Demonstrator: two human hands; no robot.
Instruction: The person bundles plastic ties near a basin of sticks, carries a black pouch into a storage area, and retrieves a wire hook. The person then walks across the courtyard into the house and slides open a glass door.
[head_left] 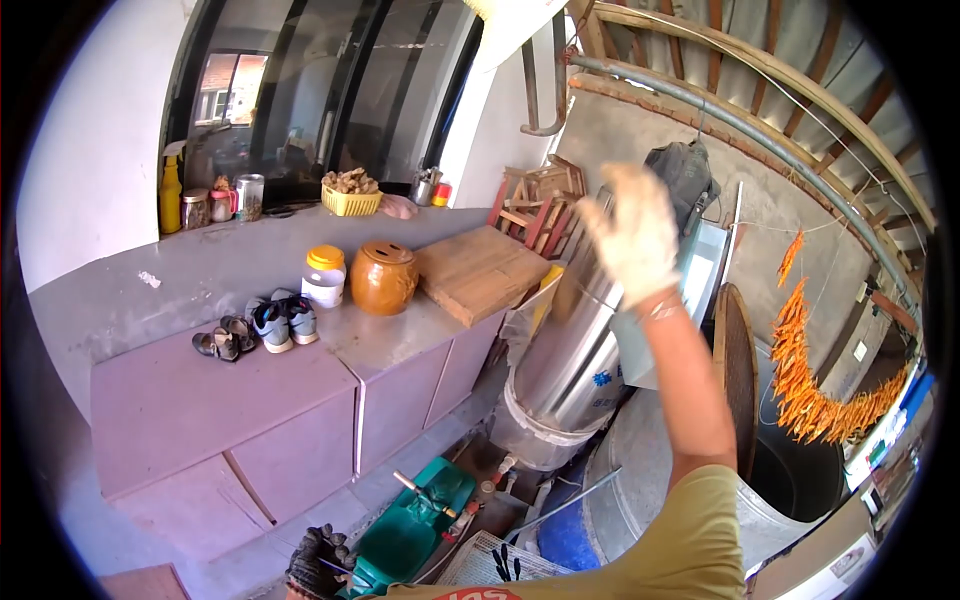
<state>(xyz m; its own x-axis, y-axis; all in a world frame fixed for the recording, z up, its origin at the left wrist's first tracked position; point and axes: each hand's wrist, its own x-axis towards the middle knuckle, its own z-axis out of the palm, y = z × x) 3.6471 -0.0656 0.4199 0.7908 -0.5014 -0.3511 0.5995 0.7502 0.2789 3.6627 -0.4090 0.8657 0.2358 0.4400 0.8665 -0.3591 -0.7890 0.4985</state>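
Right hand (640, 235) at 2 o'clock, fingers apart, in front of shiny metal tank (560, 370), dark-gloved left hand (318, 562) at 7 o'clock, its grip I can't tell, beside green tub (400, 548)

Right hand (635, 235) motion-blurred, finger edges smeared; hides part of steel tank (560, 360) behind it. Blue lettering (604, 397) below that hand too small to read. Left hand (318, 560): wrist cropped by bottom edge. Shirt print (480, 594) to its right, also cropped.
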